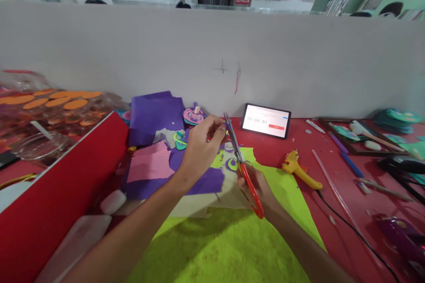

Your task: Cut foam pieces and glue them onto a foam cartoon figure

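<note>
My right grip (pixel 255 182) is wrapping the red handles of the scissors (pixel 239 155), whose blades are pointing up and away from me. My left grip (pixel 205 140) is pinching a small scrap (pixel 227 132), mostly hidden, just beside the blades. Below, a purple sheet (pixel 203 182) and a yellow-green sheet (pixel 212 247) are lying on the red table (pixel 272 150), and a glue gun (pixel 300 171) is resting to the right.
</note>
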Tool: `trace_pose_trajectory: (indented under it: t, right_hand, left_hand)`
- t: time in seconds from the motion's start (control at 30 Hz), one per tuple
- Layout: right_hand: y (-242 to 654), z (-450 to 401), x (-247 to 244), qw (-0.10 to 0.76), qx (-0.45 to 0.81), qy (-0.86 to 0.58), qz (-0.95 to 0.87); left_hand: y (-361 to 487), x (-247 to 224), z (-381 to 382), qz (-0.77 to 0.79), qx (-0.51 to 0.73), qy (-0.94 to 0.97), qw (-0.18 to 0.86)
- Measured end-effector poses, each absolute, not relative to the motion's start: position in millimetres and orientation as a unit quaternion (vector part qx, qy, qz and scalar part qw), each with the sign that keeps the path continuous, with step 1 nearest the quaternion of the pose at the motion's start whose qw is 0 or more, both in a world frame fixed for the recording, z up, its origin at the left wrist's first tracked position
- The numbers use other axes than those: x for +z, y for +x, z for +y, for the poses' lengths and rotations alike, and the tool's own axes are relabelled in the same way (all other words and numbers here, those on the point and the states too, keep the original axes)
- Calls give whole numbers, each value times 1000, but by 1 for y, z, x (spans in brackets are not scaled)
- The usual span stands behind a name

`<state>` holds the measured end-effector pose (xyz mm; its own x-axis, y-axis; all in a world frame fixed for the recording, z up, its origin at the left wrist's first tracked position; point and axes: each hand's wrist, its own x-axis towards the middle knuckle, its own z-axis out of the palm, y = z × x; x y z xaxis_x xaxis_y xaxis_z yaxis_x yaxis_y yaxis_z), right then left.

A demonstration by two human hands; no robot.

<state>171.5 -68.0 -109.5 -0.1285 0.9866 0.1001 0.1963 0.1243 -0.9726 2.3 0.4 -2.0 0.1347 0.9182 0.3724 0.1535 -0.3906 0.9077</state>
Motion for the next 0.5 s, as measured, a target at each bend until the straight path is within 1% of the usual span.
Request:
trace_pose_trajectory:
  t: [0.23,0.5]
  right_hand:
    - [172,-70,-111,430,459,-500,-595]
    - [171,-72,-110,433,464,-497,-591]
  left_hand:
    - [1,-1,1,412,515,660,359]
    - [-1,-1,1,420,510,671,336]
